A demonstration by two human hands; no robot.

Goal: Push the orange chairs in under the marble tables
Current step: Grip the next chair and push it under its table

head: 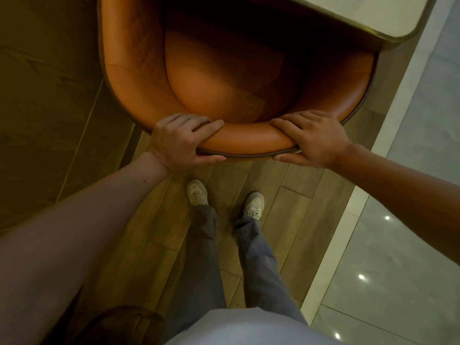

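An orange leather tub chair [224, 78] stands right in front of me, seen from above, its curved backrest nearest to me. The front of its seat lies in shadow under the edge of the pale marble table [361, 16] at the top right. My left hand [181, 140] grips the left part of the backrest's top rim, fingers over the padding and thumb under the dark trim. My right hand [311, 138] holds the right part of the same rim in the same way.
A brown wooden panel or wall [44, 83] runs close along the chair's left side. Wood-plank floor [286, 200] lies under my feet [224, 202]. To the right are a pale stone strip and glossy grey tiles [403, 245]. A dark rounded object [119, 324] sits at the bottom left.
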